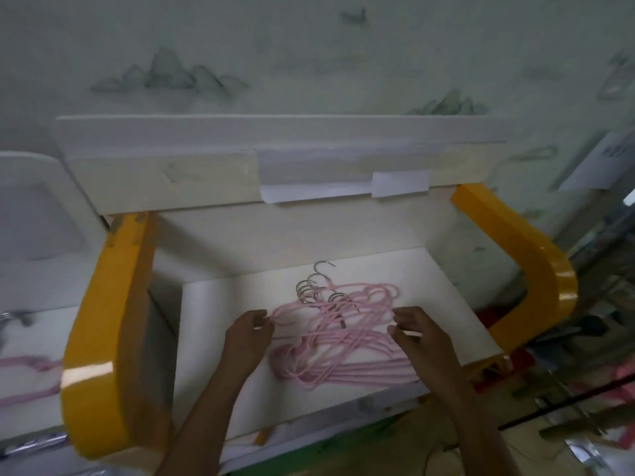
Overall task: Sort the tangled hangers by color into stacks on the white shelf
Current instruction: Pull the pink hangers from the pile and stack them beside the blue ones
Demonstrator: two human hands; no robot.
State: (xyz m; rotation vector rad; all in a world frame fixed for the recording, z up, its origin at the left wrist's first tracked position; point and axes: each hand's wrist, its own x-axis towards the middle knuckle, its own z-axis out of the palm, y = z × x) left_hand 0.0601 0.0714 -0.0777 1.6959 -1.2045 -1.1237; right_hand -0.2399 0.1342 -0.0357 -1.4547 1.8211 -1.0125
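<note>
Item: pink hangers point(338, 341), a tangled pile with silver metal hooks point(314, 286) bunched toward the back, lying on the white shelf point(220, 338). Shelf sits between two yellow side supports point(106, 324), under an upper white ledge with a paper sheet point(330, 180) hanging from its front edge.

Left hand point(248, 334): at the pile's left edge, fingers curled, grip pinching a pink hanger arm.

Right hand point(417, 333): at the pile's right side, fingers bent over the hangers and touching them; whether its grip grasps one cannot be told.

More pink hangers point(29, 379) lie far left, blurred.
</note>
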